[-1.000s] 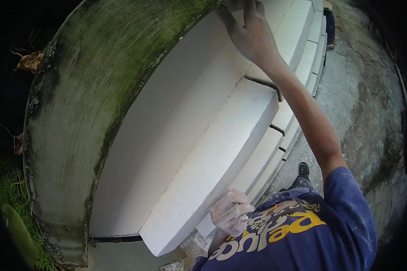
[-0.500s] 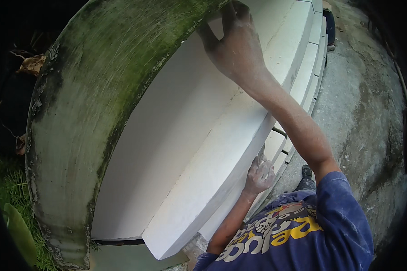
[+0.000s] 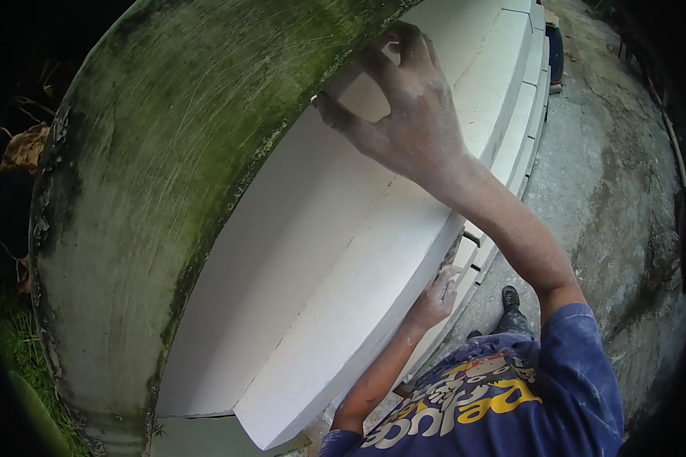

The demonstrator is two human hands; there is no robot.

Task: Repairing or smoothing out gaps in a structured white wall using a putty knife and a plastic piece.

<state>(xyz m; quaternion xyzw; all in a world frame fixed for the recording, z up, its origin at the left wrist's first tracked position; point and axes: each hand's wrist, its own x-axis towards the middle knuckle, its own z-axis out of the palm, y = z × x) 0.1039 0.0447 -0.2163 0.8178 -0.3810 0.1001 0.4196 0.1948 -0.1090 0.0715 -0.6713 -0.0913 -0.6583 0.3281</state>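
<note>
My right hand reaches forward over a long white curved moulding. Its fingers are bent and spread apart, with the thumb tip at the edge of a green, mossy curved wall top. I see nothing held between these fingers; some fingertips are shaded beneath that edge. Lower down, my left hand is closed beside the moulding's outer side. A thin dark-grey flat tool sticks up from it, partly hidden behind the moulding, so its exact kind is unclear. White dust coats both hands.
White stepped bands with dark gaps run along the moulding's right side. Beyond them lies a stained concrete floor. Dry leaves and green plants border the wall on the left. Someone's dark-clothed leg shows at the far end.
The view has shifted slightly. My right hand has come a little nearer, and its fingers are more visible and spread. My left hand stays low beside the moulding with the thin tool.
</note>
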